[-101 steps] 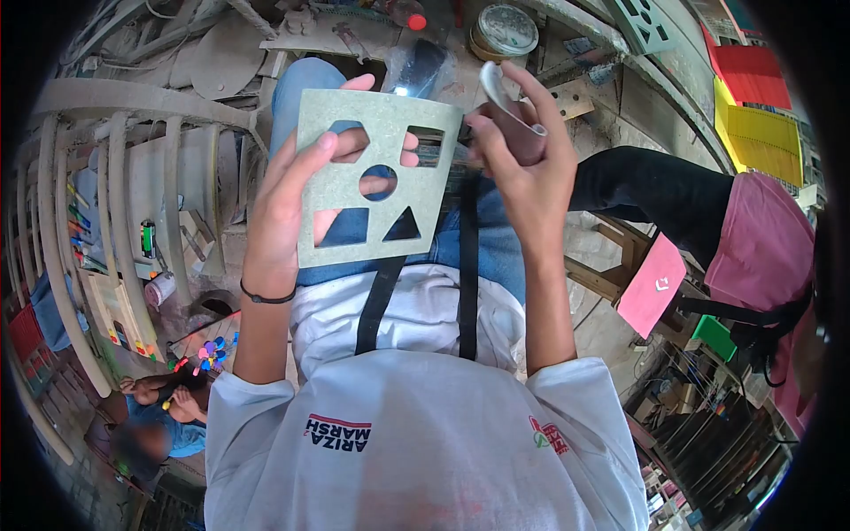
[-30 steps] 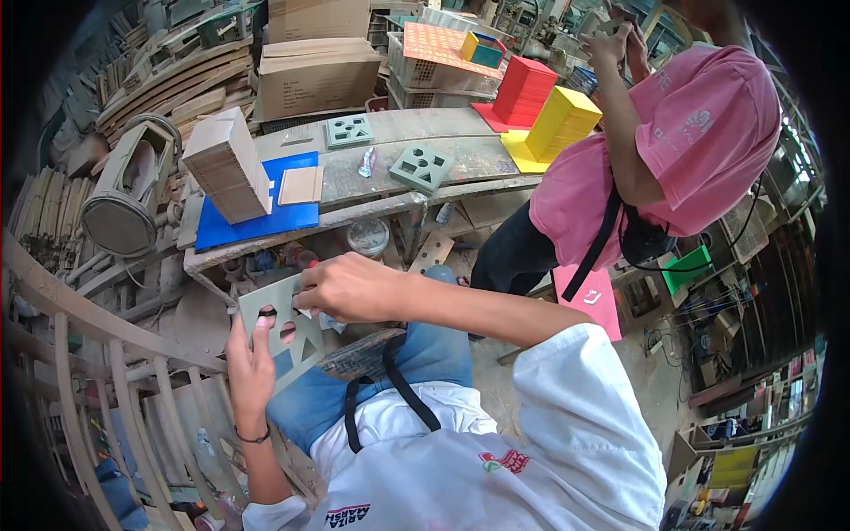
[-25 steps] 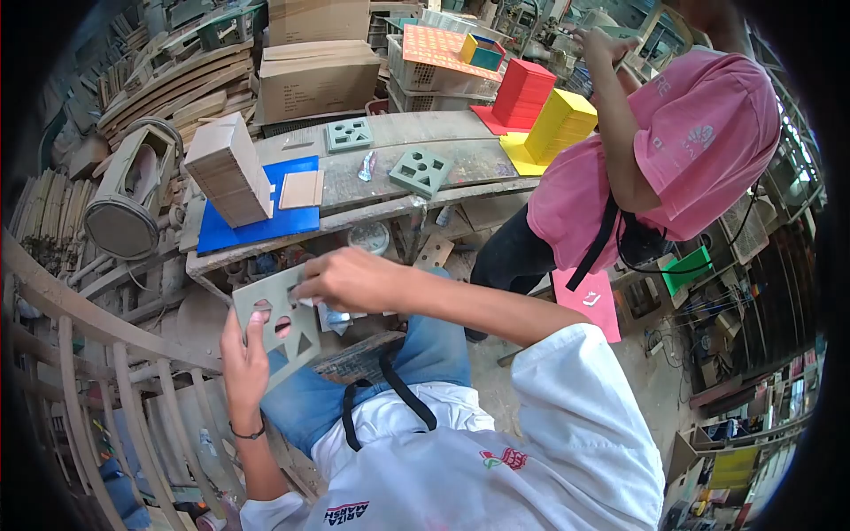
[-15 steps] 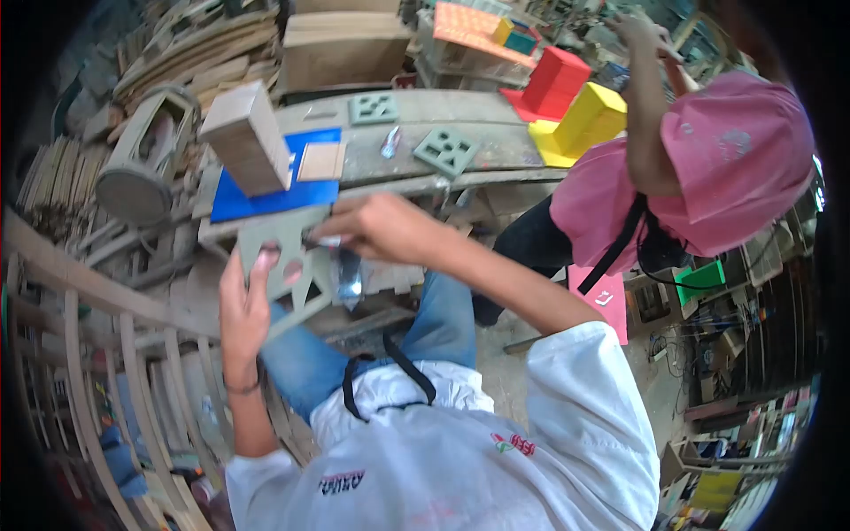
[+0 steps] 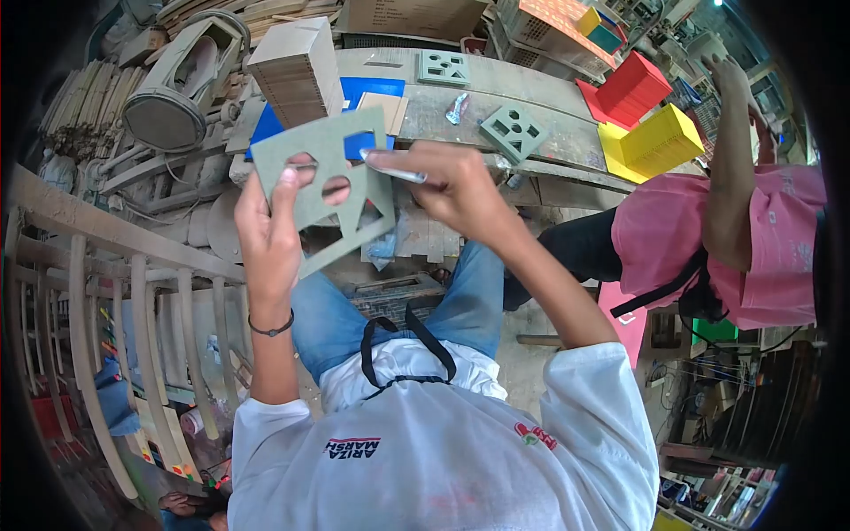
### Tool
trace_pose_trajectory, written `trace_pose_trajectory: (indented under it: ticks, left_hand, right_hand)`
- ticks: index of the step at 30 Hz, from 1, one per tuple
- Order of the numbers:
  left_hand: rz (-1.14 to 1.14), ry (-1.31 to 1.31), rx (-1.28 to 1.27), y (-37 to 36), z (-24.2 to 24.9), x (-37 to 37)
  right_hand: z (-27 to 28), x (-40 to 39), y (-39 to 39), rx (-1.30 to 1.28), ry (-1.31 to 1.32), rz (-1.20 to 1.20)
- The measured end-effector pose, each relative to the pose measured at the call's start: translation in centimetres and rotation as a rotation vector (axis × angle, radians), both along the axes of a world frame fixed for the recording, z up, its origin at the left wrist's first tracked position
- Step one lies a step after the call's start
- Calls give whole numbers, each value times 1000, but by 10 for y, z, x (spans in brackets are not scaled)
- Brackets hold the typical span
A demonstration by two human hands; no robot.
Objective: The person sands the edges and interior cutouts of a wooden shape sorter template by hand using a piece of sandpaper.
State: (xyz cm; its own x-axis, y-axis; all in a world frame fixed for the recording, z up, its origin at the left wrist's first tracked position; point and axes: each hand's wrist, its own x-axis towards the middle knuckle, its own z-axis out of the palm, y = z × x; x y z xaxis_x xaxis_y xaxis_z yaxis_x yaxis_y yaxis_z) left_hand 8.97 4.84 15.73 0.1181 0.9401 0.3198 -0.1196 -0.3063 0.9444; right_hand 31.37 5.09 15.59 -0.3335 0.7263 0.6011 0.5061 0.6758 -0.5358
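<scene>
A grey-green board [image 5: 310,142] with several cut-out shapes is held tilted above my lap. My left hand [image 5: 270,221] grips its left edge, with the thumb on the face near a round hole. My right hand [image 5: 443,181] is closed around a thin, pale metallic tool [image 5: 396,168], whose tip is at the board's right edge beside a cut-out. Behind the board, a tall wooden block stack [image 5: 297,75] stands on a blue sheet [image 5: 266,126], with a small light wood panel [image 5: 390,111] to its right.
Two more green cut-out boards [image 5: 443,67] [image 5: 513,134] and a small shiny packet [image 5: 457,109] lie on the bench [image 5: 567,133]. Red [image 5: 634,88] and yellow [image 5: 662,142] pieces stand farther right. A co-worker in pink [image 5: 761,230] is at right; a wooden railing [image 5: 115,234] is at left.
The view has shifted, so the bench items appear higher and farther right. The board is raised and turned slightly, and the tool in my right hand now shows clearly at its right edge.
</scene>
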Motion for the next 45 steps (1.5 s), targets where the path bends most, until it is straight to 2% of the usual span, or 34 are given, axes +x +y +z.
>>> trace_pose_trajectory:
  ticks: [2, 3, 6, 7, 9, 11, 14, 16, 18, 19, 23, 26, 27, 29, 30, 32, 33, 37, 39, 42, 45]
  left_hand:
    - [9, -64, -84, 8, -5, -1]
    - [15, -62, -86, 10, -7, -1]
    - [108, 64, 46, 11, -9, 6]
    - [150, 48, 60, 10, -5, 8]
    - [198, 32, 80, 11, -4, 12]
    - [246, 142, 72, 10, -15, 17]
    - [356, 218, 174, 8, -14, 19]
    - [367, 177, 150, 7, -19, 22]
    - [384, 227, 134, 10, -23, 28]
    - [426, 281, 205, 10, -24, 27]
    - [380, 216, 145, 13, -30, 29]
    - [434, 336, 214, 15, -41, 37]
    - [448, 343, 258, 15, -42, 38]
    - [473, 349, 307, 19, -40, 38]
    - [478, 326, 319, 21, -38, 37]
    - [490, 305, 330, 20, -36, 37]
    - [460, 337, 276, 17, -35, 38]
    - [418, 318, 192, 19, -32, 36]
    - [406, 297, 142, 20, -33, 33]
    - [451, 326, 195, 19, -28, 36]
    - [488, 290, 164, 26, -30, 29]
  right_hand:
    - [-8, -5, 0, -135, 49, 8]
    - [-7, -4, 6, -119, 73, 5]
    - [-5, -9, 9, -176, 142, -73]
    - [-14, -18, 11, -49, 162, -53]
    - [-20, -29, 10, -118, 254, -70]
    - [-22, -34, 14, -162, 279, -60]
    - [-24, -41, 19, -72, 320, -58]
    - [-27, -38, 23, -113, 181, -156]
    - [-32, -58, 15, -78, 335, -145]
    - [-27, -61, 12, -95, 380, -117]
    - [-28, -52, 19, -193, 314, -118]
    - [-30, -63, 22, -412, 626, -105]
    - [-32, -65, 21, -420, 628, -115]
    - [-32, -67, 28, -409, 839, -86]
    - [-32, -68, 28, -409, 840, -80]
    - [-32, -65, 23, -433, 658, -138]
    - [-17, -63, 21, -494, 668, -169]
    - [-18, -67, 21, -362, 728, -173]
    - [-20, -61, 24, -435, 532, -98]
    - [-12, -59, 27, -338, 543, -130]
    - [-22, -42, 10, -324, 375, -94]
